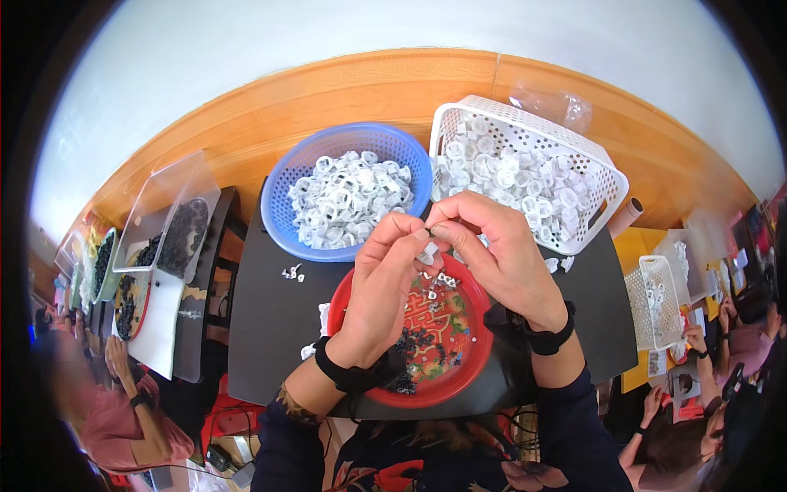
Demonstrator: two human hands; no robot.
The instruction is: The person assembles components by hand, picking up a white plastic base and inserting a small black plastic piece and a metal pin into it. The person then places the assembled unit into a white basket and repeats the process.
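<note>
My left hand (pixel 380 289) and my right hand (pixel 495 256) meet fingertip to fingertip above a round red tray (pixel 474 365). Between the left thumb and fingers sits a small translucent white plastic piece (pixel 428 254). The right thumb and forefinger pinch at its upper end, where something tiny and dark shows; its kind is too small to make out. On the tray's patterned bottom lie small black parts (pixel 402 382) at the lower left and a few white plastic pieces (pixel 445 280) near the far side. Both wrists wear black bands.
A blue colander (pixel 277 215) and a white basket (pixel 611 182), both full of white plastic pieces, stand behind the tray on the dark table (pixel 262 328). Loose pieces (pixel 293 273) lie beside them. Other people work at tables left and right, with a clear bin (pixel 176 193) at left.
</note>
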